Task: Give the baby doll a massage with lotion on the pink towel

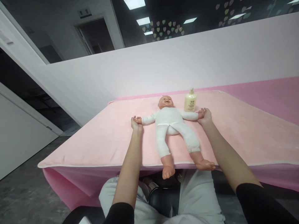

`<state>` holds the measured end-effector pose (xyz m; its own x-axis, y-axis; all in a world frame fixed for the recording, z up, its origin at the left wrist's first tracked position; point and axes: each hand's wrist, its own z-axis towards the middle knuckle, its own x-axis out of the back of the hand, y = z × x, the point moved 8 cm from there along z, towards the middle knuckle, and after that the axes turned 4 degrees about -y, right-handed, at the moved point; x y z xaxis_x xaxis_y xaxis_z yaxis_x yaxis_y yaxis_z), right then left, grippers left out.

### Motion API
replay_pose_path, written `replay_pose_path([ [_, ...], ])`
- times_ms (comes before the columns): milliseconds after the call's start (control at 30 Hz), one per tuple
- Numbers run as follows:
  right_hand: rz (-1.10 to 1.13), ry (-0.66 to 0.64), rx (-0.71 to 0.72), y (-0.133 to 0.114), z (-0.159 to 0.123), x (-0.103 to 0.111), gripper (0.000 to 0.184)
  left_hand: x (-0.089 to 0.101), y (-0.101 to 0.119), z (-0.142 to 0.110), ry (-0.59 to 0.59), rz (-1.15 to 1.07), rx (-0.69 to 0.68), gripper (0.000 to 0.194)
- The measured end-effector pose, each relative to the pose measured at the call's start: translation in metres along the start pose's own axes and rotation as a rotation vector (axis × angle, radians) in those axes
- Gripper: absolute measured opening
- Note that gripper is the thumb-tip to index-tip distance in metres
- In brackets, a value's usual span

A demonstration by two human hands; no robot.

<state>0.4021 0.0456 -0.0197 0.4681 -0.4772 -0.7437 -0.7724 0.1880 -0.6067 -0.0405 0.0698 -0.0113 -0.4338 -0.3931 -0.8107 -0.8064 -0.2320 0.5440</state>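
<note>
A baby doll (168, 119) with a white cloth body lies on its back on the pink mat (105, 140). Its head points away from me, and its feet hang over the near edge. Both its arms are stretched out sideways. My left hand (136, 123) is closed around the doll's hand on the left side. On the other side, my right hand (205, 116) grips the doll's other hand, with my fingers curled about it. Just behind the doll's right-hand arm stands a pale yellow pump bottle (190, 101), upright and touched by neither hand.
A pink cloth (275, 96) shows under the mat and hangs down in front. Behind the table rises a white wall (163, 68) with dark glass above. My legs and a black chair seat (161, 199) are below the near edge. A white door (21, 130) stands at left.
</note>
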Motion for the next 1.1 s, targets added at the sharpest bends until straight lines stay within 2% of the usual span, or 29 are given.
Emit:
replay_pose_path([
  [200,-0.073,0.005,-0.039,0.005,0.008,0.002,0.029,0.000,0.001,0.000,-0.005,0.001,-0.015,0.020],
  [400,-0.099,0.015,-0.035,0.005,0.009,0.003,0.030,0.002,0.002,0.007,-0.033,0.132,-0.116,0.017],
  [500,-0.082,0.007,-0.025,0.004,0.007,0.002,0.030,0.003,0.000,0.010,-0.047,0.148,-0.116,0.015],
  [667,-0.008,-0.030,-0.015,0.002,-0.003,-0.002,0.024,-0.001,-0.002,0.011,-0.111,0.193,-0.106,0.016],
  [833,0.208,-0.092,0.034,-0.004,-0.010,-0.003,0.022,0.002,-0.003,0.011,-0.064,0.064,-0.044,0.009],
  [967,0.340,-0.091,0.028,-0.003,-0.007,0.000,0.022,0.000,-0.007,0.007,-0.063,0.168,-0.028,0.006],
  [1100,0.303,-0.071,-0.016,-0.001,-0.004,0.001,0.025,-0.002,-0.009,0.002,-0.068,0.254,-0.035,0.011],
])
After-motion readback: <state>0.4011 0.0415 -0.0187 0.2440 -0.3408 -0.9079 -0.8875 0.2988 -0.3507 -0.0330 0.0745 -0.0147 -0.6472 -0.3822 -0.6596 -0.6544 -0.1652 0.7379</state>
